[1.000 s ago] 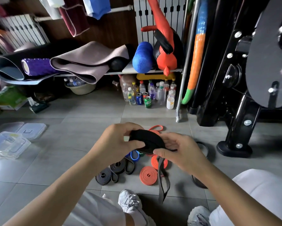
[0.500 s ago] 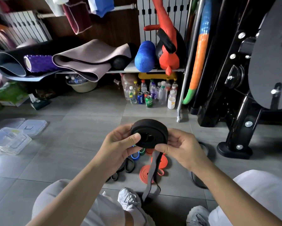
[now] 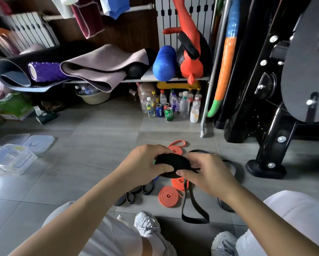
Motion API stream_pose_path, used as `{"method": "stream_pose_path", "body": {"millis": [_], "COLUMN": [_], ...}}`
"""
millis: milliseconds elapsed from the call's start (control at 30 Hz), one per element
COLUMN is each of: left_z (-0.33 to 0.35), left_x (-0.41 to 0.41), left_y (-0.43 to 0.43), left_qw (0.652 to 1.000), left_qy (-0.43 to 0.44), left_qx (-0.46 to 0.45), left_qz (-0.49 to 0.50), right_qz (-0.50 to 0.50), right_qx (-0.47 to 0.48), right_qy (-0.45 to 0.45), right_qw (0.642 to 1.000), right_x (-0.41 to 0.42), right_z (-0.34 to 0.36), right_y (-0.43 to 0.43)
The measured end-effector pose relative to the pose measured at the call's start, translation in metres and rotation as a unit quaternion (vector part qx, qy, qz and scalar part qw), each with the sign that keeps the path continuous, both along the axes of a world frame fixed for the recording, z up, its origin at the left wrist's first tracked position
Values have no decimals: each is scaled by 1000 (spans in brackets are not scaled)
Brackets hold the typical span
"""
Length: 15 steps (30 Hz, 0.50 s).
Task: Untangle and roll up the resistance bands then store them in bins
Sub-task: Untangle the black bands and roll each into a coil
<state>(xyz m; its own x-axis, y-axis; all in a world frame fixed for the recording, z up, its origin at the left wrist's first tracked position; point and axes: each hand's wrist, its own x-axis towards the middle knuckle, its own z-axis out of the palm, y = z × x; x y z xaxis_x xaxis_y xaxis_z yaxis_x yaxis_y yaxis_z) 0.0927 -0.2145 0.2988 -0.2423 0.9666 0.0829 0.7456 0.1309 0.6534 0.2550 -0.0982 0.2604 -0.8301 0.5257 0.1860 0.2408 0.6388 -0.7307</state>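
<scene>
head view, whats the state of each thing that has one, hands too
black band, partly rolled, tail hanging loose
left hand, grips the black band
right hand, pinches the black band
orange band, fully rolled, flat on the floor
grey bands, loosely looped on the floor
bin, open, lid lying beside it

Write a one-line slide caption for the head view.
The left hand and right hand grip a half-rolled black band, its tail hanging above rolled orange bands on the floor.
</scene>
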Motion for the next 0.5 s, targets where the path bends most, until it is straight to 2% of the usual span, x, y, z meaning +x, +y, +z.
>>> {"method": "stream_pose_path", "body": {"millis": [133,233,300,400,500], "left_z": [-4,-7,-5,-2,-1], "left_x": [-2,-3,0,4,10], "left_y": [-2,-6,-9,-10,-9], "left_qw": [984,974,988,997,992], "left_qy": [-166,-219,-142,64,128], "left_qx": [41,42,17,-22,-2], "left_qz": [40,48,48,22,-4], "right_qz": [3,11,10,5,5], "right_qx": [-123,-132,-118,-81,-48], "right_qy": [67,76,73,40,23], "right_qw": [990,988,990,996,999], "right_x": [4,7,7,3,-1], "right_z": [6,3,2,1,1], "right_y": [3,5,3,-1,-8]}}
